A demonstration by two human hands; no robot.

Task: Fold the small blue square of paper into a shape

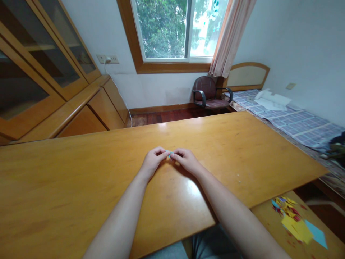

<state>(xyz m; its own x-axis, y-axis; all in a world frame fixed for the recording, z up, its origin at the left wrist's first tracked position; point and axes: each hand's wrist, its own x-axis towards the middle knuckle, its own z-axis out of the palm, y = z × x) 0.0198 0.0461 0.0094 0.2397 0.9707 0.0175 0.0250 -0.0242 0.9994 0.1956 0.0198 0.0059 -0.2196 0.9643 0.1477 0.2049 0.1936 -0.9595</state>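
Between my fingertips, over the middle of the wooden table, is a small light-blue piece of paper. My left hand pinches its left end with thumb and fingers. At the other end, my right hand pinches it the same way, so the two hands nearly meet. Most of the paper is hidden by the fingers, and its exact folded shape is too small to make out. Both forearms reach in from the bottom edge of the view.
On a lower surface at right lie yellow paper sheets, a light-blue sheet and a pile of coloured scraps. A brown armchair stands past the table, beside a bed. Glass-doored cabinets line the left.
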